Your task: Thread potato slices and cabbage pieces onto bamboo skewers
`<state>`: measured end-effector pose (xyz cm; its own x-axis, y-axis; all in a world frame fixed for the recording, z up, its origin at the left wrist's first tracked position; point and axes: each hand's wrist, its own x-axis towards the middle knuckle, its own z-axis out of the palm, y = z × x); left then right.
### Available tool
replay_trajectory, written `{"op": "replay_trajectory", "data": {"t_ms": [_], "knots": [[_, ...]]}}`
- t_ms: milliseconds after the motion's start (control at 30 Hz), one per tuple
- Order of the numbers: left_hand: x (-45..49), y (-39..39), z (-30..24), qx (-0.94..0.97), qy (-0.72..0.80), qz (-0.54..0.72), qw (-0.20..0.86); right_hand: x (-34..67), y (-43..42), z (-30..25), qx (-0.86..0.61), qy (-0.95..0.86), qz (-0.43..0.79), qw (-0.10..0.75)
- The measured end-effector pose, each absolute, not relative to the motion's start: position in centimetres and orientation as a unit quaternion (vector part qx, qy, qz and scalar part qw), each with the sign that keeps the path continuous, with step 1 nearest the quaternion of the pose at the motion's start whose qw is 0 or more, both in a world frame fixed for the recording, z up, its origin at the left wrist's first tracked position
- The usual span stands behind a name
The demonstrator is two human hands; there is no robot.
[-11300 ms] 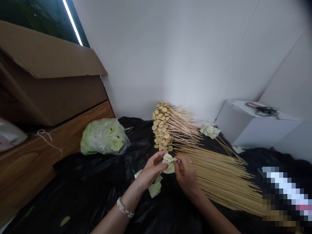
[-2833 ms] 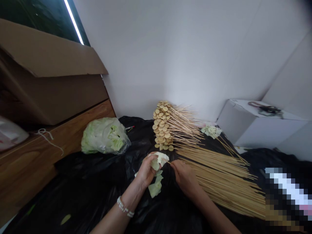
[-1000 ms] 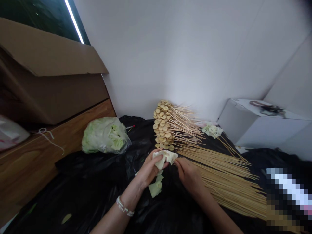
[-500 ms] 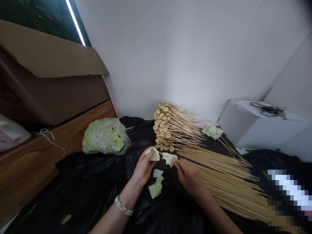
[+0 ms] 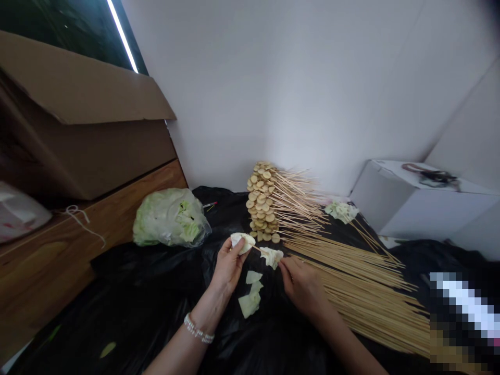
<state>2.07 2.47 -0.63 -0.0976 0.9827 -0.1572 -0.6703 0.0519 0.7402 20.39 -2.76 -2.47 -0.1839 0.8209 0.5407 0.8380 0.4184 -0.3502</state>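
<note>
My left hand [image 5: 230, 263] pinches a pale cabbage leaf piece [image 5: 242, 241] at the tip of a thin wooden skewer [image 5: 255, 248]. Further down that skewer, another crumpled cabbage piece [image 5: 270, 256] is threaded close to my right fingers. My right hand [image 5: 302, 281] is closed around the skewer just behind that piece. Several loose cabbage pieces [image 5: 250, 302] lie on the black plastic sheet [image 5: 219, 333] between my forearms. Long bare skewers [image 5: 375, 307] are spread to the right, partly behind my right hand.
Skewers topped with round yellowish slices [image 5: 261, 200] are stacked against the wall. A clear bag of cabbage [image 5: 167, 216] sits at left, below a cardboard box [image 5: 97, 151]. Finished-looking cabbage skewers [image 5: 341, 211] lie at right near a white box [image 5: 406, 203].
My left hand has turned and shifted slightly, and the leaf piece in it now sits a little higher and flatter against the skewer tip. My right hand has barely moved.
</note>
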Motion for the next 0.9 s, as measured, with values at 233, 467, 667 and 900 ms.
{"op": "replay_trajectory", "data": {"t_ms": [233, 467, 667, 900], "knots": [[2.2, 2.4, -0.9, 0.245, 0.358, 0.646, 0.628, 20.3, -2.8, -2.7, -0.561, -0.765, -0.039, 0.315], [2.8, 2.1, -0.9, 0.299, 0.381, 0.648, 0.588, 20.0, -2.9, -3.3, -0.573, -0.759, -0.083, 0.299], [3.1, 2.0, -1.4, 0.333, 0.397, 0.641, 0.566, 19.9, -3.0, -3.5, -0.578, -0.758, -0.095, 0.287], [3.2, 1.9, -1.9, 0.369, 0.406, 0.628, 0.552, 19.7, -2.9, -3.8, -0.579, -0.758, -0.100, 0.283]]}}
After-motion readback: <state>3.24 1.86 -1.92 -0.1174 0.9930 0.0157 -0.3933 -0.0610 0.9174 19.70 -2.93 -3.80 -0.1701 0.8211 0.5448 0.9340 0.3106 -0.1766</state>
